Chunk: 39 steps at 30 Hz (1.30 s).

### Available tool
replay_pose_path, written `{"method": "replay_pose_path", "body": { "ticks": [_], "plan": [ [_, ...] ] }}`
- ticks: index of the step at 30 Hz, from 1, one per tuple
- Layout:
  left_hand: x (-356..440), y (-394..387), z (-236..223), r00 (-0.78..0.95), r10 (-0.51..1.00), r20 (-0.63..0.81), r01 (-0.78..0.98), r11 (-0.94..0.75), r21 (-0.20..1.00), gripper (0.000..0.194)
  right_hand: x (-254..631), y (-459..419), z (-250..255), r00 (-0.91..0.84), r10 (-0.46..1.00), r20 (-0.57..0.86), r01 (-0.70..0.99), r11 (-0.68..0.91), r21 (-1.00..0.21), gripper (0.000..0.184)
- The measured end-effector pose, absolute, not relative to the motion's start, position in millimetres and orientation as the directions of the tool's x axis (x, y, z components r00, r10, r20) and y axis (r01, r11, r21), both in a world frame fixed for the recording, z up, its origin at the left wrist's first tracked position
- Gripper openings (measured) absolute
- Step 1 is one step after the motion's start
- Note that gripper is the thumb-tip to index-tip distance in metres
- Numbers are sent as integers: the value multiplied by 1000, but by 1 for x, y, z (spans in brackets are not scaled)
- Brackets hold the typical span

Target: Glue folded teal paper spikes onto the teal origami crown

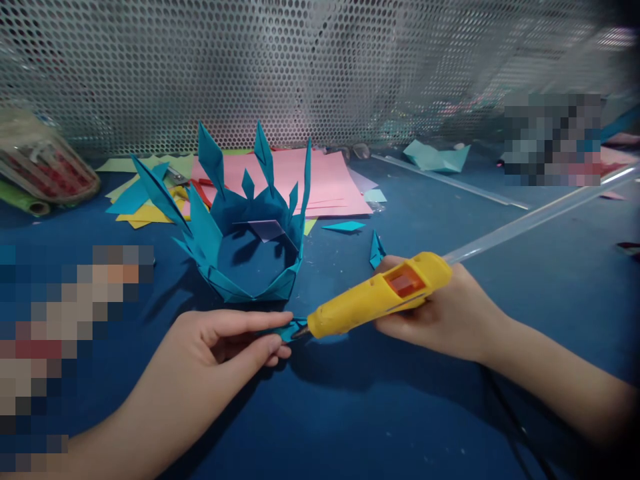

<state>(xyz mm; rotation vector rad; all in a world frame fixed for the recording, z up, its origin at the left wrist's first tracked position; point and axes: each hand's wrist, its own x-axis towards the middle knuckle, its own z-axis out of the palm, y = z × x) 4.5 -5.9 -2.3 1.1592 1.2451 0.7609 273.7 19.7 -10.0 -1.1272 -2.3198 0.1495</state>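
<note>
My left hand (225,343) pinches a small folded piece of blue paper (289,329) between fingertips and thumb, low over the table. In my right hand (440,320) is a yellow hot glue gun (360,300), with a long clear glue stick (540,217) running out of its back. The gun's dark nozzle points left and meets the folded paper, though I cannot tell whether glue is flowing. Just behind my left hand stands a blue paper crown (205,230) with tall pointed spikes. A small folded blue paper point (376,251) sits beyond my right hand.
Pink paper sheets (320,183) lie behind the crown, with yellow scraps (145,212) to their left. A clear jar (45,157) is at the far left. A second glue stick (450,180) and a pale green folded paper (436,157) lie near the perforated metal panel (300,67).
</note>
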Motion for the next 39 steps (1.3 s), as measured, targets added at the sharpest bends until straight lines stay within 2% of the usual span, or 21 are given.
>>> {"method": "replay_pose_path", "body": {
  "ticks": [4,7,12,19,22,32,39],
  "plan": [
    [8,-8,0,163,936,-313,154,289,945,22,274,18,-8,-515,754,409,676,650,-347,5],
    [10,-11,1,109,945,-309,161,290,943,20,274,17,-6,-522,741,423,680,661,-319,8],
    [9,-10,0,160,940,-303,158,278,947,21,274,16,-8,-535,712,454,677,683,-273,8],
    [10,-11,3,103,940,-324,166,305,938,18,273,17,-11,-477,678,559,725,663,-186,4],
    [8,-10,1,162,933,-322,125,304,944,20,271,18,-4,-487,674,556,738,658,-152,3],
    [12,-12,5,100,932,-349,108,339,935,20,274,14,-16,-414,706,575,723,639,-264,9],
    [4,-7,-4,229,925,-303,125,281,952,22,267,16,-4,-435,726,533,740,625,-248,8]
  ]
}}
